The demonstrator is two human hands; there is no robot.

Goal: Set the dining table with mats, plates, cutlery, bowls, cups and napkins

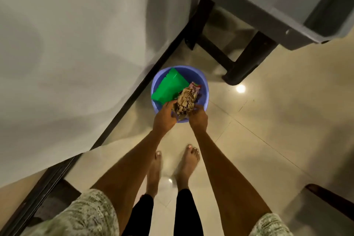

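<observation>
Seen from above: a blue basin on the shiny tiled floor, just beside the grey tabletop with its dark edge. Inside the basin, a green folded mat, a crumpled brownish bundle, maybe paper napkins though hard to be sure, and a small pink packet behind it. Left hand curled on the left side of the bundle, right hand curled on its right side, both holding it at the near rim of the basin. Bare feet on the floor below the arms. A grey chair with dark legs near the upper right, well apart from the basin.

Judged as very early in the task. Nothing laid on the visible part of the tabletop: no mat, plate, cutlery, bowl, cup or napkin there. Mat not yet taken from the basin. Plates, cutlery, bowls and cups not visible anywhere in this view. Probably only the collecting of the first things in hand; nearly all of the setting left to do.
</observation>
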